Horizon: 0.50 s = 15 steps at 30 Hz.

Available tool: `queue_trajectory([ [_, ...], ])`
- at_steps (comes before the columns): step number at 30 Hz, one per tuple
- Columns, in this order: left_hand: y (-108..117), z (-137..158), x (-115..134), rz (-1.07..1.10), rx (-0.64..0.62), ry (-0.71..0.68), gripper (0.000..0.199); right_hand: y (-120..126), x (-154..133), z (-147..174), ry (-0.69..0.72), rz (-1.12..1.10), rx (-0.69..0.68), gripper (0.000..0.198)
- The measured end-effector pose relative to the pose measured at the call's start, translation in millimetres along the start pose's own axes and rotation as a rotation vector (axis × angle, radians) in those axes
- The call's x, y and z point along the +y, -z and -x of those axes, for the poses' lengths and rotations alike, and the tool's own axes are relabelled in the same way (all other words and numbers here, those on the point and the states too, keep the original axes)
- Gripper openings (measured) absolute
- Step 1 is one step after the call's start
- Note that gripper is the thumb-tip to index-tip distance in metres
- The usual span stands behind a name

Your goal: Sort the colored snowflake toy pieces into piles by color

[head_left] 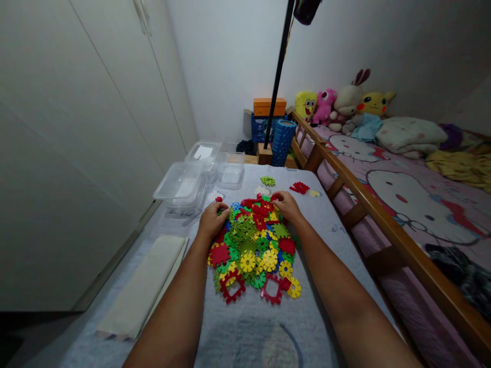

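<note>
A heap of plastic interlocking building pieces (247,237) lies on the cloth-covered table, in red, green, yellow and blue. Some are round notched discs, others square plates or open frames. At the heap's far left edge, my left hand (214,220) has its fingers curled close together; what lies between them is hard to make out. My right hand (287,207) is at the far right edge, its thumb and fingers closed on a small red interlocking piece (273,199). Two red square frames (232,287) lie at the near side of the heap.
Clear plastic boxes (180,181) stand at the back left. A folded beige cloth (148,286) lies at left. Green pieces (267,181) and red pieces (299,187) sit behind the heap. A wooden bed rail (345,189) runs along the right; a black pole (276,82) rises behind.
</note>
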<state>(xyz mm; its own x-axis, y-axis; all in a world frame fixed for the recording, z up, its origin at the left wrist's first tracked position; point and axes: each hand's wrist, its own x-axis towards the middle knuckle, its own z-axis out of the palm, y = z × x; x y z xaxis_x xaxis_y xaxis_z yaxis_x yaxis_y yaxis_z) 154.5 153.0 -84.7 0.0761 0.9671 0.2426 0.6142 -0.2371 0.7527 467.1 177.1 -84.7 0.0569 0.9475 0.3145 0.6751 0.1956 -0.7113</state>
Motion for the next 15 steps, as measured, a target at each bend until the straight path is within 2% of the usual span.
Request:
queue_trajectory([
  [5,1,0,-1,-0.017,-0.013,0.0,0.033,39,46,-2,-0.19,0.074,0.28,0.022],
  [8,1,0,-1,-0.017,-0.011,0.003,0.033,62,71,-6,-0.285,0.134,0.403,0.019],
  [15,2,0,1,0.0,-0.01,-0.002,0.034,87,95,-25,-0.465,0.222,0.435,0.018],
])
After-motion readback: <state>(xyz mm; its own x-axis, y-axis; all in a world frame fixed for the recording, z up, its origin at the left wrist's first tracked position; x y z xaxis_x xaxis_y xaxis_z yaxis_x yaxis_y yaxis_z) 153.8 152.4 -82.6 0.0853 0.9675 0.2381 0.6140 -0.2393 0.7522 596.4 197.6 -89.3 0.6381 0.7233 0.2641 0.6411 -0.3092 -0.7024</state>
